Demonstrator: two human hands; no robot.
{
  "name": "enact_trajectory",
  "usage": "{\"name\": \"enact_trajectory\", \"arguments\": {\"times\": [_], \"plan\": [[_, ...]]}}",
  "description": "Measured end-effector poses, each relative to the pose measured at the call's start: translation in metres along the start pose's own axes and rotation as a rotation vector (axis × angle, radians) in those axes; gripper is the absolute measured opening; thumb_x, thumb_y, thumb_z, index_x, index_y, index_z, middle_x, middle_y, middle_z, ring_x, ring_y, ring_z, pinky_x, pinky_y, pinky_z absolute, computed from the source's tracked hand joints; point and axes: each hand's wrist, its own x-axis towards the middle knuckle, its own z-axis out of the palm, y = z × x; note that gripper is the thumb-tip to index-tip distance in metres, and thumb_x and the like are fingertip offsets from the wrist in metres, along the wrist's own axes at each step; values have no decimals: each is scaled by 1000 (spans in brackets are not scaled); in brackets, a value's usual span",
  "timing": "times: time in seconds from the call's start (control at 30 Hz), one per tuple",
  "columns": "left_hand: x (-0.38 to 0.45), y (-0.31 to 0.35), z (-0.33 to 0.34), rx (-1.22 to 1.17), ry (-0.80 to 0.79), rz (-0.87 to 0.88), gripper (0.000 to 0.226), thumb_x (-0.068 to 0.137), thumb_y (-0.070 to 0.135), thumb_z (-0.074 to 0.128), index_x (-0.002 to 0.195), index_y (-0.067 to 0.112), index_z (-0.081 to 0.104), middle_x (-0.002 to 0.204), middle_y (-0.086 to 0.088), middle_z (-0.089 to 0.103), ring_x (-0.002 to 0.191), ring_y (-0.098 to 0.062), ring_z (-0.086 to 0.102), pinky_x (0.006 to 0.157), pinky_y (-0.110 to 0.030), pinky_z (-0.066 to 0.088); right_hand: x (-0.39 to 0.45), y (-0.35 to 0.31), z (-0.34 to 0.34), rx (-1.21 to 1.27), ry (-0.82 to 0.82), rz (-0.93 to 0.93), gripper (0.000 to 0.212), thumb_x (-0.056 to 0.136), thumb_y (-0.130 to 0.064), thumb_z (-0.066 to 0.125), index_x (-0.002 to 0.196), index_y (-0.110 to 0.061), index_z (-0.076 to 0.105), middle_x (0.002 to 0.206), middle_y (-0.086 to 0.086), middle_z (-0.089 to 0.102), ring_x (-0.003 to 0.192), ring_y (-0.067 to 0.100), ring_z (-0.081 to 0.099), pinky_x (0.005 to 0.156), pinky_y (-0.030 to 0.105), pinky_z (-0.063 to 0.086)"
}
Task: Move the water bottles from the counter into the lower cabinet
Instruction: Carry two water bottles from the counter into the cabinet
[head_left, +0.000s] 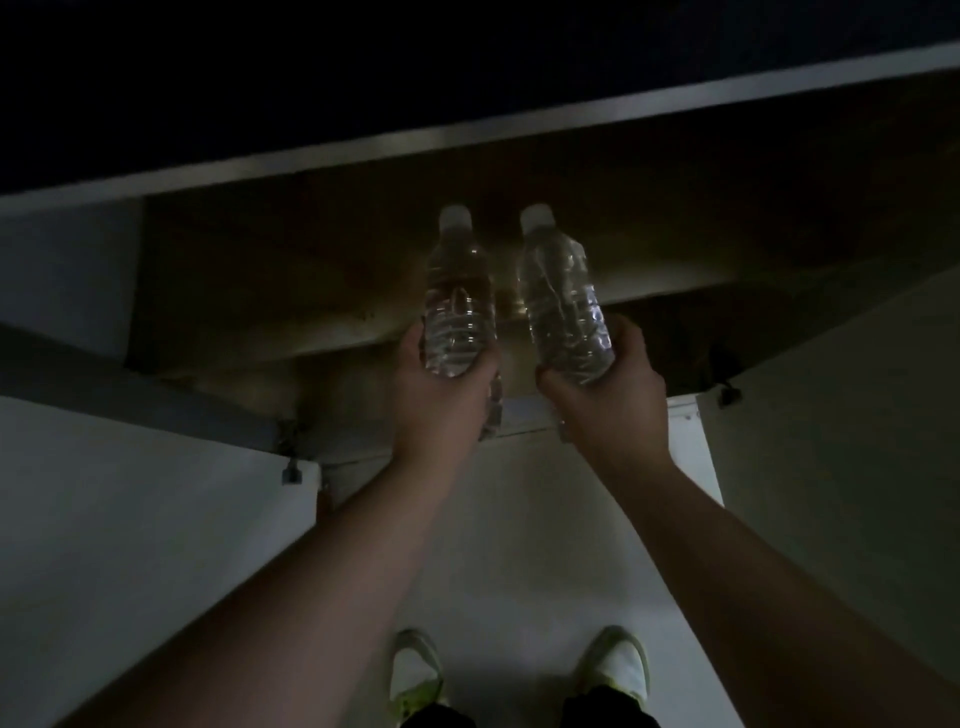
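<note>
I look down in dim light at two clear water bottles with white caps. My left hand (441, 400) grips the base of the left bottle (457, 296), and my right hand (608, 384) grips the base of the right bottle (563, 306). Both bottles point away from me, side by side, over the open lower cabinet (270, 291), whose brown inner shelf shows under the counter edge (467, 132). A second bottle seems to show under my left hand, but this is too dark to confirm.
The cabinet's left door (145, 519) and right door (841, 441) stand open on either side of me, with hinges at their inner corners. My feet in white shoes (415, 675) stand on the pale floor (519, 545) between them.
</note>
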Motion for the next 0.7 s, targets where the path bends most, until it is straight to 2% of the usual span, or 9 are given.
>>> {"name": "enact_trajectory", "arguments": {"times": [0.13, 0.2, 0.3, 0.4, 0.47, 0.53, 0.57, 0.63, 0.7], "plan": [[16, -5, 12, 14, 72, 37, 44, 75, 34, 81, 111, 37, 57, 85, 20, 67, 65, 16, 61, 57, -19, 51, 17, -6, 17, 9, 20, -23, 71, 70, -33, 76, 133, -29, 42, 105, -12, 61, 93, 15, 65, 78, 44, 59], [23, -7, 15, 28, 110, 47, 46, 72, 38, 82, 113, 33, 61, 87, 17, 69, 67, 9, 65, 58, -23, 55, 25, -10, 23, 11, 23, -48, 70, 69, -37, 75, 131, -30, 43, 107, -8, 63, 92, 16, 66, 76, 44, 59], [33, -6, 19, 70, 160, 57, 54, 61, 55, 77, 109, 33, 64, 93, 13, 72, 82, -10, 69, 71, -37, 61, 39, -18, 29, -18, 38, -73, 63, 70, -44, 74, 125, -25, 48, 116, -1, 61, 102, 18, 62, 85, 42, 55], [42, 3, 22, 139, 153, 48, 60, 51, 69, 65, 103, 39, 65, 87, 14, 72, 80, -15, 71, 70, -40, 61, 58, -26, 33, -134, 53, -82, 74, 62, -68, 59, 123, -27, 52, 124, 3, 55, 111, 21, 55, 89, 43, 51], [45, 10, 22, 156, 106, 41, 48, 61, 64, 71, 101, 38, 65, 81, 14, 71, 70, -9, 70, 65, -37, 62, 67, -29, 34, -212, 28, -73, 81, 57, -75, 50, 126, -31, 49, 124, 3, 56, 114, 25, 54, 90, 48, 51], [43, 13, 19, 129, 33, 37, 36, 75, 51, 76, 105, 35, 63, 80, 14, 67, 56, 6, 64, 52, -23, 58, 66, -27, 31, -185, 19, -84, 82, 64, -74, 55, 132, -30, 45, 128, 3, 54, 117, 26, 54, 90, 48, 52], [41, 14, 16, 106, -13, 42, 36, 79, 45, 76, 109, 32, 61, 87, 13, 67, 57, 11, 63, 50, -18, 55, 61, -25, 27, -147, 22, -99, 81, 69, -71, 60, 136, -29, 42, 132, 4, 52, 121, 25, 52, 93, 47, 51], [37, 11, 5, 113, -114, 75, 52, 80, 40, 76, 127, 33, 54, 115, 6, 66, 88, 5, 65, 64, -21, 56, 49, -17, 18, -69, 16, -126, 78, 77, -60, 66, 141, -28, 36, 140, 2, 45, 127, 22, 47, 98, 47, 48], [31, 4, -8, 122, -243, 106, 77, 79, 34, 78, 143, 39, 37, 134, 10, 55, 113, -7, 57, 73, -17, 46, 35, -6, 8, 4, -16, -141, 79, 80, -56, 67, 145, -33, 29, 143, 0, 40, 127, 17, 46, 99, 45, 49]]}}
